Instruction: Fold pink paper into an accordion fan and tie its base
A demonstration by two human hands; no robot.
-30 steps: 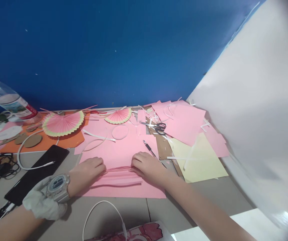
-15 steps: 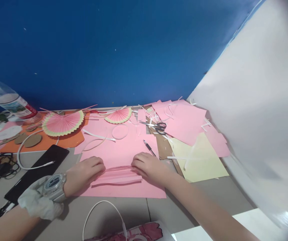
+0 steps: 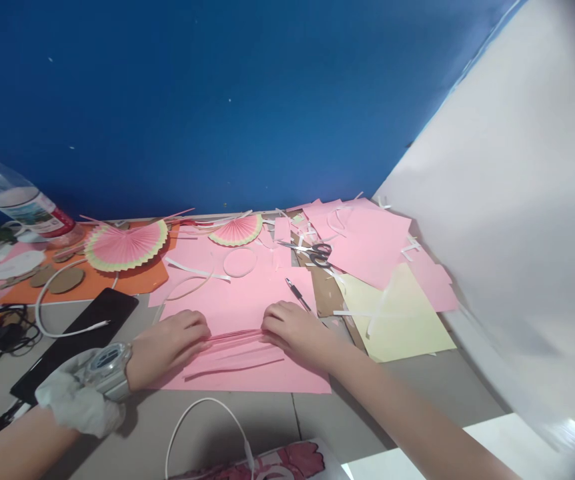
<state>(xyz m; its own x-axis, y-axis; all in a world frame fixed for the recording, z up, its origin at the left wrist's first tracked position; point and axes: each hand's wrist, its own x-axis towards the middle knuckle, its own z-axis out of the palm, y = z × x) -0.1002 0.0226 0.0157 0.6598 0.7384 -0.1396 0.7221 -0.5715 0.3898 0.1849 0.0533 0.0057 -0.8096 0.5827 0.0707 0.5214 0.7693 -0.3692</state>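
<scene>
Between my two hands lies a pleated strip of pink paper (image 3: 237,348), its folds gathered along the far edge and a loose flap toward me. My left hand (image 3: 177,340) grips the left end of the folds with bent fingers. At the right end, my right hand (image 3: 290,330) pinches the same folds, its thumb hidden. Flat pink sheets (image 3: 247,303) lie under the paper. A black pen (image 3: 297,295) rests just beyond my right hand. Two finished-looking pleated fans, a larger pink fan with a yellow rim (image 3: 126,245) and a smaller fan (image 3: 236,230), sit at the back.
Scissors (image 3: 317,253) lie on brown card at back right, near stacked pink sheets (image 3: 367,237) and a yellow sheet (image 3: 402,327). On the left are a black phone (image 3: 77,340), a white cable (image 3: 42,313), orange paper (image 3: 142,280) and a plastic bottle (image 3: 27,203). A blue wall rises behind.
The loose flap of the pleated paper has shifted and now slants, its left end a little nearer me. Both hands keep nearly the same place on the folds.
</scene>
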